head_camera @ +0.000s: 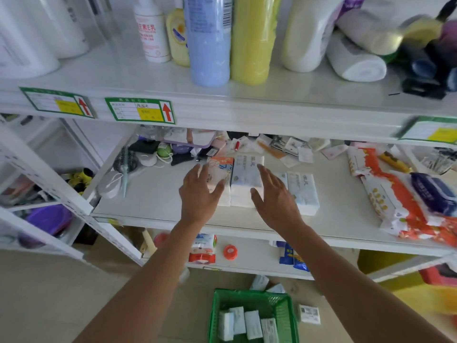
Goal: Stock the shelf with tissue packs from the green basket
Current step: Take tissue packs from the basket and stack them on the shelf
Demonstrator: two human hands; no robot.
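Three tissue packs lie side by side on the white middle shelf [153,206]: an orange-patterned pack [221,167], a pale blue pack [247,177] and another pale blue pack [303,191] to the right. My left hand [200,191] hovers with fingers spread over the orange pack. My right hand [274,196] is open over the gap between the two blue packs. Neither hand holds anything. On the floor below stands the green basket [284,308] with several small tissue packs [252,324] inside.
Combs, a hairbrush [126,167] and small clutter fill the shelf's back. Red-and-white packs [385,194] and a dark wipes pack [432,191] lie at the right. Tall bottles [210,40] stand on the upper shelf. One loose pack [309,314] lies on the floor beside the basket.
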